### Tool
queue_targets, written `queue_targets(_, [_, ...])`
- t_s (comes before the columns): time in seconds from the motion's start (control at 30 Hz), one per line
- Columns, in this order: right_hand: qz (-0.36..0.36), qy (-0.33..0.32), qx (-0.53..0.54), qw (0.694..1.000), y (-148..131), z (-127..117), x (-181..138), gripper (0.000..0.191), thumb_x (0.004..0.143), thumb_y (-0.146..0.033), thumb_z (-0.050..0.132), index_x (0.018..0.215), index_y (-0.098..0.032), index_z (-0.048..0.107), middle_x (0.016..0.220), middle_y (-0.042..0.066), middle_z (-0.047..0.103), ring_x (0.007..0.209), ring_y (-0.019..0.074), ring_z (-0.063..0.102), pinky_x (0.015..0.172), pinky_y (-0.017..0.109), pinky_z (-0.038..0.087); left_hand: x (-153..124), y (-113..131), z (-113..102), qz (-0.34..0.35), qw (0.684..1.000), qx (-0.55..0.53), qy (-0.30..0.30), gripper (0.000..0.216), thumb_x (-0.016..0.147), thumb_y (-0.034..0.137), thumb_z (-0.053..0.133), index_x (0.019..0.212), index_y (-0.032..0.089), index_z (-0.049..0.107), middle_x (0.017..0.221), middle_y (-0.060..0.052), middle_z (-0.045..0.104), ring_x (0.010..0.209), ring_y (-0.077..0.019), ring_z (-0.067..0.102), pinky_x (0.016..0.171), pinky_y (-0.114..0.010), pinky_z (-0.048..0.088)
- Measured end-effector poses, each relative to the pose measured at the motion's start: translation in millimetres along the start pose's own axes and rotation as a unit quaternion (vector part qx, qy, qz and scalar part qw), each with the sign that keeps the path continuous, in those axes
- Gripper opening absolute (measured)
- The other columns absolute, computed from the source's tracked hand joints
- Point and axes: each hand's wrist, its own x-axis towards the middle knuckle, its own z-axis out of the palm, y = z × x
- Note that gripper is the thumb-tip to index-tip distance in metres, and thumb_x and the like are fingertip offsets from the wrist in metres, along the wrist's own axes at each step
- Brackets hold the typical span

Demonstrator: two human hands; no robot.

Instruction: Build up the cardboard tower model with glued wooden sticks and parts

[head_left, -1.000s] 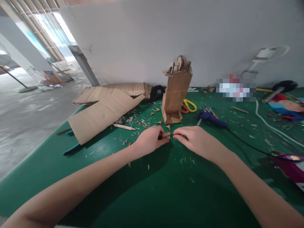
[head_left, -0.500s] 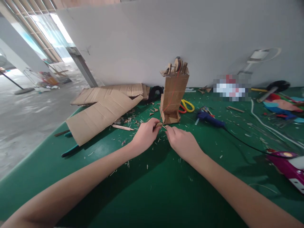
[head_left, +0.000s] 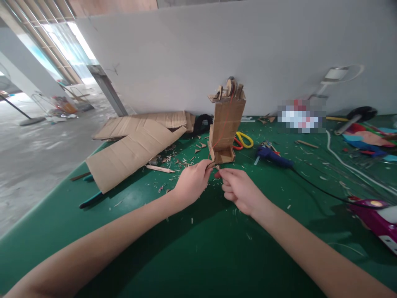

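Observed just off center of frame: small cardboard piece (head_left: 211, 164) in a fingertip grip

Found the left hand (head_left: 192, 182) near the center of the frame, with thumb and fingers clamped on the small cardboard piece. Found the right hand (head_left: 240, 188) just beside, with fingertips drawn together at the right end of the piece. Unable to make out the contents of that pinch.

Noted just behind the 2 hands an upright cardboard stand (head_left: 235, 120), with a red string (head_left: 226, 122) running down its front. Recorded at the right side of the stand 1 yellow handle (head_left: 247, 140) and 1 red handle (head_left: 238, 145). Located farther right a blue glue gun (head_left: 274, 158), with a dark cord (head_left: 322, 191) trailing toward the lower right of the frame.

Logged at left of center overlapping cardboard sheets (head_left: 133, 157), a pale pencil (head_left: 160, 169) and scattered scraps (head_left: 203, 145), all on a green table (head_left: 198, 256). Marked at lower right a purple object (head_left: 372, 219).
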Motion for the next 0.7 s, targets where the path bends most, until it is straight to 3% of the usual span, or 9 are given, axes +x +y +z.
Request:
queue_targets(0.07, [-0.138,0.046,-0.191,0.971,3.9,-1.1,-0.9,0.024,0.088,-0.024,0.039,0.073,-0.016,0.056,0.051,-0.003,0.04,0.044,0.0095,0.035,0.045,0.025,0.025,1.2,0.0,-1.7,0.005,1.0,-0.006,-0.002,0.019,0.09,0.021,0.045,0.105,0.017,0.056,0.088,-0.004,0.068,0.076,-0.0184,0.064,0.065,-0.027,0.047])
queue_targets(0.13, [-0.237,0.072,-0.384,0.889,8.6,-1.8,-2.0,0.024,0.087,-0.016,0.038,0.082,-0.013,0.061,0.061,0.005,0.054,0.051,0.0124,0.045,0.048,0.027,0.025,2.2,-0.5,-2.6,0.007,1.0,-0.016,-0.003,0.018,0.09,0.021,0.044,0.102,0.018,0.057,0.084,-0.003,0.068,0.071,-0.0173,0.064,0.063,-0.027,0.047])
queue_targets(0.2, [-0.27,0.078,-0.513,0.811,12.6,-1.6,-2.4,0.029,0.085,-0.008,0.035,0.098,-0.008,0.061,0.069,0.01,0.06,0.053,0.0151,0.049,0.048,0.029,0.023,2.7,-1.2,-1.9,0.004,1.0,-0.027,-0.004,0.018,0.091,0.022,0.044,0.1,0.018,0.058,0.082,-0.003,0.068,0.067,-0.0162,0.063,0.062,-0.026,0.046])
queue_targets(0.27, [-0.271,0.074,-0.557,0.781,14.7,-0.3,-1.2,0.035,0.082,-0.004,0.035,0.106,-0.006,0.06,0.072,0.013,0.061,0.053,0.0161,0.05,0.048,0.029,0.022,2.4,-2.2,-0.1,-0.004,0.999,-0.033,-0.006,0.017,0.09,0.021,0.044,0.099,0.017,0.058,0.08,-0.003,0.067,0.066,-0.016,0.063,0.061,-0.026,0.045])
queue_targets(0.33, [-0.255,0.075,-0.505,0.821,14.6,1.3,1.6,0.03,0.083,-0.006,0.037,0.097,-0.009,0.062,0.069,0.01,0.059,0.053,0.015,0.049,0.048,0.029,0.023,1.3,-3.0,2.3,-0.009,0.999,-0.034,-0.009,0.017,0.09,0.02,0.044,0.1,0.017,0.058,0.079,-0.003,0.067,0.067,-0.0165,0.063,0.061,-0.026,0.046])
queue_targets(0.47, [-0.091,0.032,-0.147,0.984,9.7,1.4,8.4,0.023,0.086,-0.023,0.044,0.069,-0.017,0.056,0.049,-0.004,0.036,0.043,0.0089,0.031,0.043,0.024,0.021,-1.2,-3.6,6.7,0.0,1.0,-0.016,-0.011,0.018,0.09,0.019,0.045,0.103,0.017,0.056,0.086,-0.004,0.068,0.074,-0.0178,0.064,0.064,-0.027,0.047])
queue_targets(0.53, [0.056,-0.024,0.068,0.996,6.8,0.0,10.7,0.02,0.086,-0.026,0.044,0.069,-0.018,0.052,0.048,-0.01,0.021,0.039,0.0069,0.018,0.039,0.022,0.016,-1.8,-3.5,8.5,0.007,1.0,-0.011,-0.012,0.018,0.09,0.019,0.045,0.105,0.017,0.055,0.09,-0.005,0.068,0.077,-0.018,0.065,0.066,-0.027,0.048])
queue_targets(0.6, [0.15,-0.069,0.189,0.968,4.9,-0.9,11.8,0.019,0.087,-0.026,0.041,0.072,-0.018,0.049,0.049,-0.011,0.016,0.04,0.0066,0.011,0.038,0.021,0.012,-1.9,-3.4,9.7,0.012,1.0,-0.011,-0.012,0.019,0.09,0.019,0.044,0.106,0.017,0.054,0.092,-0.005,0.068,0.079,-0.0181,0.065,0.068,-0.028,0.048])
queue_targets(0.7, [0.105,-0.056,0.105,0.987,5.4,-0.7,11.2,0.021,0.089,-0.026,0.037,0.073,-0.018,0.049,0.049,-0.011,0.016,0.04,0.0072,0.013,0.037,0.022,0.014,-1.6,-3.7,9.9,0.013,1.0,-0.014,-0.011,0.02,0.09,0.018,0.044,0.107,0.018,0.054,0.095,-0.005,0.068,0.08,-0.0183,0.065,0.068,-0.028,0.049])
